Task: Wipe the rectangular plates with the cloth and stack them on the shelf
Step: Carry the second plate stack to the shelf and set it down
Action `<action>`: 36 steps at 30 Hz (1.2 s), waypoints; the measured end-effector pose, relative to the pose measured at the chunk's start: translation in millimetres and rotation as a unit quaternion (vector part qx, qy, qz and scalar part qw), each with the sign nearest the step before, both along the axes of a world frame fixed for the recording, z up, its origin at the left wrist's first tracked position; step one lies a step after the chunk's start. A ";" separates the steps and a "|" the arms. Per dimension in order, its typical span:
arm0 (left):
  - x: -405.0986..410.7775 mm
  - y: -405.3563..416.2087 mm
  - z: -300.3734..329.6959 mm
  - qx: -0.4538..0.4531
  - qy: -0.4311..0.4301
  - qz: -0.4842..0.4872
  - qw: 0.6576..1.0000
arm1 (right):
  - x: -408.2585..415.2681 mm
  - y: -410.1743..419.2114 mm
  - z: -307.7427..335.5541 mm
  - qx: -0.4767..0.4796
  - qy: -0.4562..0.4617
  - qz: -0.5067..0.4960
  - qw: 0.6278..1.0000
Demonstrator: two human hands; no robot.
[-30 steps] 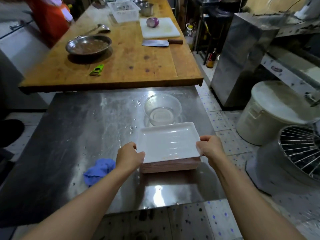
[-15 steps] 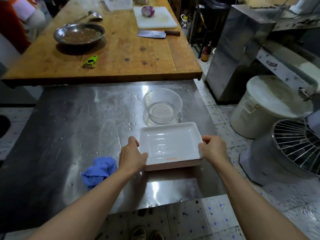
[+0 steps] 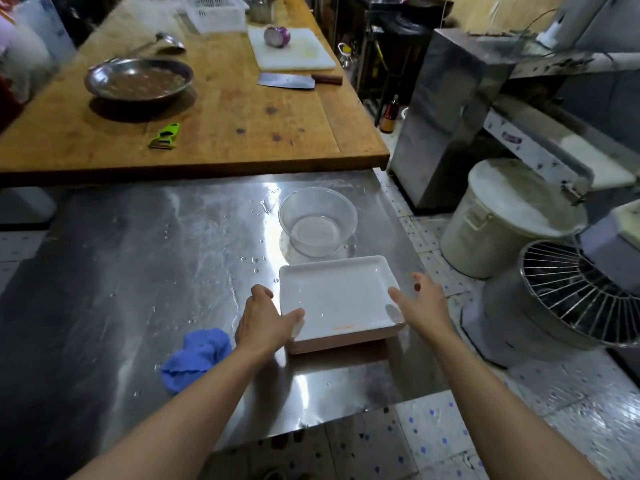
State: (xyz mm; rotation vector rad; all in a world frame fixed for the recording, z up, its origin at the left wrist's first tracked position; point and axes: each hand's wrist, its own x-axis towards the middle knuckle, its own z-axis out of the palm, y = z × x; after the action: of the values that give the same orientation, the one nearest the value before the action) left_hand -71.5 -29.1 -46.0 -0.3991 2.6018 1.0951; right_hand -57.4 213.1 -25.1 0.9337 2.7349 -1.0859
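Steel table (image 3: 145, 306): fills the centre and lower left of the frame; wet, with water drops and bright glare streaks.
Plates (image 3: 337, 299): a low stack of white rectangular plates at centre right of the frame, flat on the steel near its right edge; an orange smear on the top plate's near rim.
Left hand (image 3: 266, 318): at the stack's left edge, thumb lying over the near-left rim, fingers down the side and not clearly seen.
Right hand (image 3: 420, 303): spread wide at the stack's right edge; whether it touches, I cannot tell.
Cloth (image 3: 195, 358): blue, crumpled, on the steel just left of the left forearm, lower centre.
Clear bowl (image 3: 317, 220): just behind the plates, a little water in it.
Wooden table (image 3: 225, 126): upper left, butting the steel one; carries a metal pan (image 3: 138, 79), green peeler (image 3: 165, 136), cleaver (image 3: 294, 80) and a white board (image 3: 294, 53) with a cut red onion (image 3: 277, 36).
Floor (image 3: 571, 393): pale speckled tile, right and bottom of frame.
Right side: lidded white bucket (image 3: 509, 216), wire fan guard (image 3: 581, 292), steel cabinet (image 3: 446, 109).
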 end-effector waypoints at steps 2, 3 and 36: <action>-3.4 1.8 -2.5 0.045 -0.023 0.032 0.998 | -2.4 3.5 0.2 -0.038 -0.033 0.013 0.999; -4.5 3.6 -3.7 0.071 -0.044 0.043 0.996 | -3.7 5.1 -1.1 -0.054 -0.051 0.023 0.997; -7.2 34.3 -14.2 0.328 -0.117 0.291 0.891 | -37.0 17.9 -49.8 -0.334 -0.067 0.053 0.939</action>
State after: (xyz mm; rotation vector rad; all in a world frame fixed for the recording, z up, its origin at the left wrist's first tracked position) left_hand -78.7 5.2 -60.2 -1.0883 1.7710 1.8783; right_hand -94.4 231.0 -74.9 0.6994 2.0297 -1.6856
